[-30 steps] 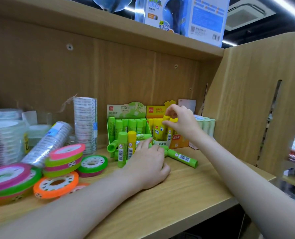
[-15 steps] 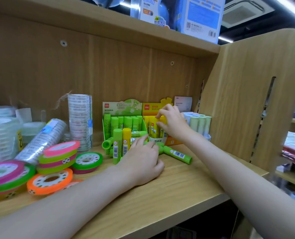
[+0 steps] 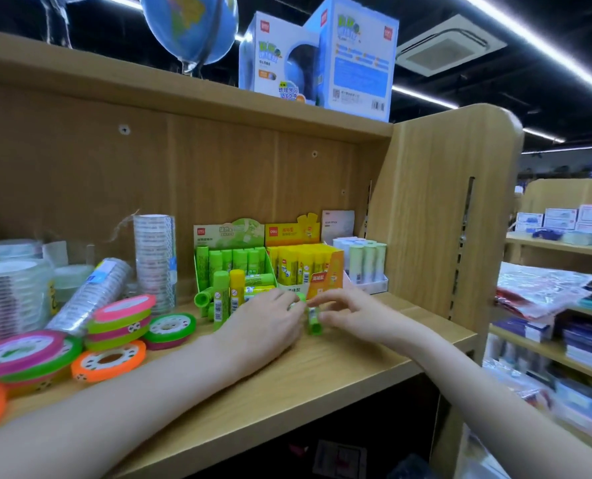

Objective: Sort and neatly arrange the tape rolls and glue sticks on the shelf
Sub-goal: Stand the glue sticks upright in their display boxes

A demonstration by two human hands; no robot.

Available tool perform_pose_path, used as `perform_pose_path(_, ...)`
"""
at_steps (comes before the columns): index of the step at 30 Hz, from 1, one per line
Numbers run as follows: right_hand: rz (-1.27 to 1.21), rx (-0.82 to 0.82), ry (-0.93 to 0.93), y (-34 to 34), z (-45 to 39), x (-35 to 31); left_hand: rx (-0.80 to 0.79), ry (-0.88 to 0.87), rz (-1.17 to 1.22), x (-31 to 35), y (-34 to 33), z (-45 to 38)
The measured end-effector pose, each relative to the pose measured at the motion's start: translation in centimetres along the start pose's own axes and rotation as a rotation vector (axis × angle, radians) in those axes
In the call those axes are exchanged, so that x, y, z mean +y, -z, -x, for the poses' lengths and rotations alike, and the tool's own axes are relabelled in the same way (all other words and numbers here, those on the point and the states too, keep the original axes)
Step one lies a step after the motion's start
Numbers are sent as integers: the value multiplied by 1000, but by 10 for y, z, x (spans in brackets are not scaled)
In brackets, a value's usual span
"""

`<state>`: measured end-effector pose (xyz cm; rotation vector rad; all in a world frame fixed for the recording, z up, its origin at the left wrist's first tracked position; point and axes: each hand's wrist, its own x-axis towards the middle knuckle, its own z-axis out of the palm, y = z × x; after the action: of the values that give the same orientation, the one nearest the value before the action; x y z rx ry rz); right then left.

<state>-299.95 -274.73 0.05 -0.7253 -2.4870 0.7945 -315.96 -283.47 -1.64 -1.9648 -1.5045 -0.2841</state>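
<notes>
From the head camera we see our left hand (image 3: 263, 326) lying palm down on the wooden shelf (image 3: 322, 375), its fingers loosely bent over loose green glue sticks; we cannot tell whether it actually holds one. Our right hand (image 3: 353, 314) sits just beside it, thumb and fingers curled round a green glue stick (image 3: 313, 321) that lies on the board between the two hands.

Just left of our left hand, a green stick (image 3: 220, 295) and a yellow stick (image 3: 236, 290) stand upright, with a few more green ones lying tipped over around them. Behind these is a green display box (image 3: 230, 250) with green sticks standing in it, a yellow display box (image 3: 303, 262) of yellow sticks to its right, and a white tray of pale sticks (image 3: 365, 262) at the far right against the side panel.

Further left, flat colourful tape rolls (image 3: 122, 323) lie in loose stacks, an orange roll (image 3: 109, 361) lies flat near the front edge, a tall stack of clear tape (image 3: 154, 257) stands upright, and another clear tube of tape (image 3: 92, 292) leans at a slant. On the top board sit a globe (image 3: 189, 25) and blue boxes (image 3: 322, 60).
</notes>
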Motion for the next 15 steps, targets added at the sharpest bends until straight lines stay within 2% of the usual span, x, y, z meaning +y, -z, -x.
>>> perform_pose_path(3, 15, 4, 30, -9, 5, -8, -3, -30, -3, -6, 17, 23)
perform_pose_path(9, -31, 28, 148, -34, 2, -20, -33, 73, 10, -35, 24, 63)
perform_pose_path(11, -58, 92, 176, -41, -5, -23, -32, 80, 18, -39, 25, 65)
perform_pose_path(15, -92, 322, 257, -47, -30, -32, -24, 90, 48, -43, 24, 64)
